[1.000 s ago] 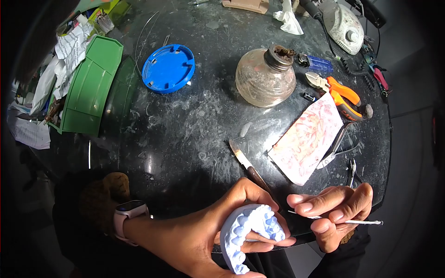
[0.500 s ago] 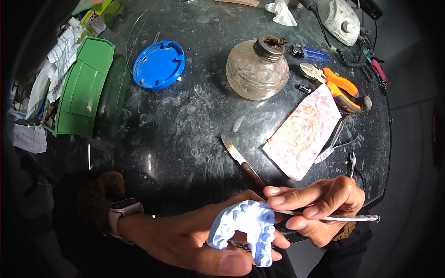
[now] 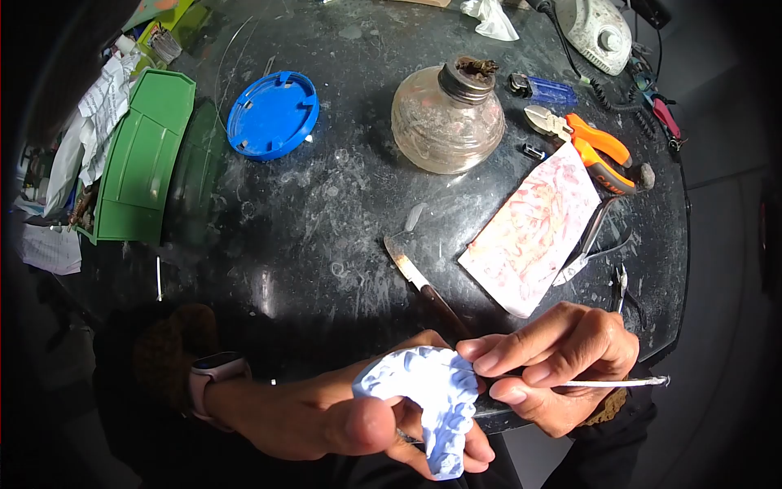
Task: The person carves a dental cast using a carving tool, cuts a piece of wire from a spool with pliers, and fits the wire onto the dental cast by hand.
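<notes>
A pale blue horseshoe-shaped dental cast [image 3: 446,381] with moulded teeth sits in my left hand [image 3: 314,417], thumb at its left arm and fingers beneath. My right hand [image 3: 574,354] pinches a thin metal instrument [image 3: 615,382] between thumb and fingers. Its far end points right. The working tip lies by the cast's right upper edge, mostly hidden by my fingers, so contact cannot be made out. Just beyond the hands, a wax knife [image 3: 409,270] with a dark handle rests on the dark table [image 3: 326,220].
Behind the hands stands a glass spirit lamp [image 3: 448,122]. To the right lie a pink-smeared white slab [image 3: 533,232], orange-handled cutters [image 3: 599,147], pliers [image 3: 582,253] and a blue lighter [image 3: 544,90]. A blue lid [image 3: 273,116] and green bin [image 3: 142,159] are left.
The cast has turned and tilted in my left hand, shifting slightly left. My left thumb has moved up and left along it. My right hand keeps its pinch on the instrument.
</notes>
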